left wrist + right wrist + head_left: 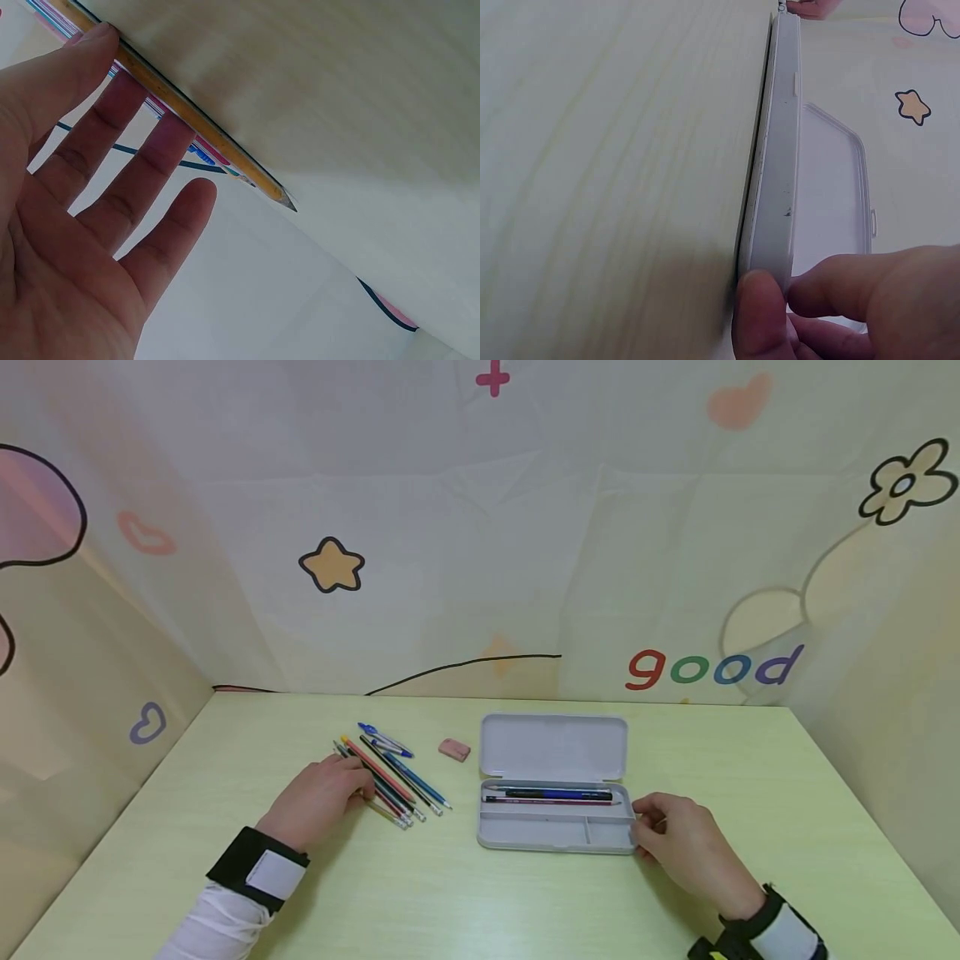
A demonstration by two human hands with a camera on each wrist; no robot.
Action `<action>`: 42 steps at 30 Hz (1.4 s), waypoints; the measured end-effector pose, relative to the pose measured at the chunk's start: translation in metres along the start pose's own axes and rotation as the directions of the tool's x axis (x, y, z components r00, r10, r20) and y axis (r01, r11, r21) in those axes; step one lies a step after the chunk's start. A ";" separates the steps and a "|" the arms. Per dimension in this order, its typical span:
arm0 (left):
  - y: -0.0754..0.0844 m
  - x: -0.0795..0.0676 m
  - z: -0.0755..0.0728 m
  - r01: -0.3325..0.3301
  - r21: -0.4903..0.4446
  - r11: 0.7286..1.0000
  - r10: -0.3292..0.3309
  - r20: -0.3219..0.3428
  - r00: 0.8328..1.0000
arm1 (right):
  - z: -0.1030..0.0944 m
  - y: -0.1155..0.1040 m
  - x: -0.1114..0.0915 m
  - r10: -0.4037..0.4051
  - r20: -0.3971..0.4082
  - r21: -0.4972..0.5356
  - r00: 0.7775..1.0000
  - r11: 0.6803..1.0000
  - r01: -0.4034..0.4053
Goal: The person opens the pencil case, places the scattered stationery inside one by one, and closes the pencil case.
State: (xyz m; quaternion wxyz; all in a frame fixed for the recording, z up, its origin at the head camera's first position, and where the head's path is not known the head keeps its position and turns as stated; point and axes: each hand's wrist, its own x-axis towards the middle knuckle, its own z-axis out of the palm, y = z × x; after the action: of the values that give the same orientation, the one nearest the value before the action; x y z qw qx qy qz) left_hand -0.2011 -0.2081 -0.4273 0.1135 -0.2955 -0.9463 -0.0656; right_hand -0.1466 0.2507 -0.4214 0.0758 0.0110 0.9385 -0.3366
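Observation:
My left hand is at the left side of a loose bunch of pencils. In the left wrist view its thumb and fingertips pinch a yellow pencil, whose sharpened tip points away from the hand. My right hand grips the right end of an open grey pencil case. The right wrist view shows the thumb and fingers around the corner of that case. Several pencils and pens lie in its back compartment; the front compartments hold nothing.
Behind the bunch lie blue-and-white pens. A pink eraser sits between the bunch and the case. The case's lid lies folded back toward the printed cloth at the table's far edge.

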 end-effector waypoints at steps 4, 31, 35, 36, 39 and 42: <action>0.000 -0.001 -0.001 -0.004 0.004 1.000 0.004 0.004 1.000 | 0.000 -0.001 -0.001 -0.009 -0.001 0.002 1.000 1.000 0.009; 0.014 0.000 -0.017 -0.024 -0.025 0.999 0.024 -0.001 1.000 | -0.001 -0.001 -0.002 -0.016 -0.011 0.009 1.000 1.000 0.016; 0.019 0.003 -0.020 -0.040 -0.033 0.999 0.039 -0.013 0.999 | 0.000 -0.001 -0.002 -0.023 -0.015 0.008 1.000 1.000 0.023; 0.021 0.003 -0.021 -0.043 -0.036 0.998 0.042 -0.019 0.999 | 0.000 -0.001 -0.002 -0.022 -0.016 0.008 1.000 1.000 0.023; 0.026 0.004 -0.025 -0.047 -0.035 0.998 0.046 -0.026 0.999 | 0.000 0.000 -0.002 -0.022 -0.014 0.009 1.000 1.000 0.022; 0.031 0.004 -0.029 -0.051 -0.024 0.998 0.050 -0.026 0.998 | 0.000 -0.001 -0.002 -0.017 -0.015 0.010 1.000 1.000 0.017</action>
State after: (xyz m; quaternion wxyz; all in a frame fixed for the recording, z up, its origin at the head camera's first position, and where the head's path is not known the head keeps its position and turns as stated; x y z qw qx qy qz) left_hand -0.1817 -0.1857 -0.3964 0.1237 -0.3200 -0.9361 -0.0782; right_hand -0.1446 0.2499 -0.4208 0.0660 0.0058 0.9374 -0.3419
